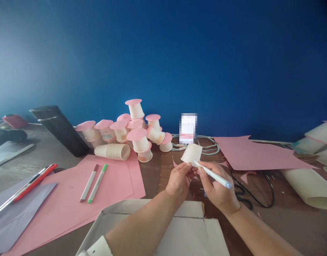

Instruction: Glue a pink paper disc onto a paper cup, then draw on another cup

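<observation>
My left hand [179,182] is closed on a white paper cup [192,153], which tilts in front of me over the table. In my right hand [220,190] is a white marker [214,175] with a light blue end, its tip against or very near the lower part of the cup. Whether there is a mark on the cup, I cannot tell. Beyond my left hand, several paper cups with pink paper discs [137,134] stand grouped and partly stacked by the wall. A nested stack of paper cups [112,152] lies on its side before them.
Pink paper sheets [64,185] at left bear a brown marker [89,183] and a green marker [98,183]. A red cutter [35,183] and black bottle [60,131] are farther left. White cardboard [190,231] lies under my forearms; cables [271,193] and more cups [310,186] lie right.
</observation>
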A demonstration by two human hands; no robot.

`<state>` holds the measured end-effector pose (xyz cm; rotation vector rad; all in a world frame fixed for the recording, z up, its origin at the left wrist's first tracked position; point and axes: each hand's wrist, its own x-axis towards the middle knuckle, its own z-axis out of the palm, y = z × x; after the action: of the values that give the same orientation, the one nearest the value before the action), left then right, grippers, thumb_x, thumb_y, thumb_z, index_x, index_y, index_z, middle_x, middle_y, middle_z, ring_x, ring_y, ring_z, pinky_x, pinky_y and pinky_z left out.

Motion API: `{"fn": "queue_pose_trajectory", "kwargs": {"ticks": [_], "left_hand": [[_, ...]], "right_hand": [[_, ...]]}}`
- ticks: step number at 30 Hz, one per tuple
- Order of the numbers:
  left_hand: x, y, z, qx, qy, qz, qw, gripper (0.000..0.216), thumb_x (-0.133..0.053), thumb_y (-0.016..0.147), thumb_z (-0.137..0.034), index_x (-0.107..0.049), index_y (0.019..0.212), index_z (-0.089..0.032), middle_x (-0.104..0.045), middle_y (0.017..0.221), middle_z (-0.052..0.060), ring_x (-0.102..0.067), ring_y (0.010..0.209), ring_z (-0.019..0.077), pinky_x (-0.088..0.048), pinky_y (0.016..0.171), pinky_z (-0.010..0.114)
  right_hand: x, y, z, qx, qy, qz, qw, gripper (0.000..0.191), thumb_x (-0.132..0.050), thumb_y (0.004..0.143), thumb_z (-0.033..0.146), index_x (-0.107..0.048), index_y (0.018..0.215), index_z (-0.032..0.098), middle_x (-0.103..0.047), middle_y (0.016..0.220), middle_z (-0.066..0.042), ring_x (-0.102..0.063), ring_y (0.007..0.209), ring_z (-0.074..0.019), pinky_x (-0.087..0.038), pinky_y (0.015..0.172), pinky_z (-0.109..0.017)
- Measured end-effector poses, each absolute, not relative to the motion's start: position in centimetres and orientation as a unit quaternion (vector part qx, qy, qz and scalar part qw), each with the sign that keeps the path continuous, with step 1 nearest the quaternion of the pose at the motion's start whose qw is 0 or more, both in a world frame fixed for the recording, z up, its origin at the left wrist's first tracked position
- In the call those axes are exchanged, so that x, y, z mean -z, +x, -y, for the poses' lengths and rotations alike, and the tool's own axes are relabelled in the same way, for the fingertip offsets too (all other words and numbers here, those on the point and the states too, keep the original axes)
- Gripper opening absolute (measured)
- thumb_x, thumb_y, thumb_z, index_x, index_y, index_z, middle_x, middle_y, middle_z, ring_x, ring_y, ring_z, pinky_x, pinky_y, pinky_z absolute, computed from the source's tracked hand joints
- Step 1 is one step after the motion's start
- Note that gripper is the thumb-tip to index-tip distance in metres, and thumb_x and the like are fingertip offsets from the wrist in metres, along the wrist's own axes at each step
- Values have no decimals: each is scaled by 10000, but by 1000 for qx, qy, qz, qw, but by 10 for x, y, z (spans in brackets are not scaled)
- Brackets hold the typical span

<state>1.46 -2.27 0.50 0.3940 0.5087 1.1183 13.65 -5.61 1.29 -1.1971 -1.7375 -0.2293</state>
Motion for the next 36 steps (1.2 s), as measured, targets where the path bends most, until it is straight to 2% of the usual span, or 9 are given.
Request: {"fn": "queue_pose_trajectory", "kwargs": {"ticks": [27,36], "left_hand": [[-4,15,21,-528,172,-244,795,171,-749,675,-204,-667,761,-80,-645,748,59,-595,713,112,-455,757,243],[-1,16,20,-538,170,-230,793,147,-736,673,-194,-664,737,-82,-637,736,53,-591,697,109,-453,727,233]], "right_hand": [[-12,135,57,50,-501,721,475,149,-546,879,245,-593,1013,197,-654,863,-56,-629,790,-184,-511,736,-325],[-10,132,58,47,-496,728,471,139,-551,877,239,-591,1004,200,-660,866,-64,-630,795,-191,-515,729,-331]]}}
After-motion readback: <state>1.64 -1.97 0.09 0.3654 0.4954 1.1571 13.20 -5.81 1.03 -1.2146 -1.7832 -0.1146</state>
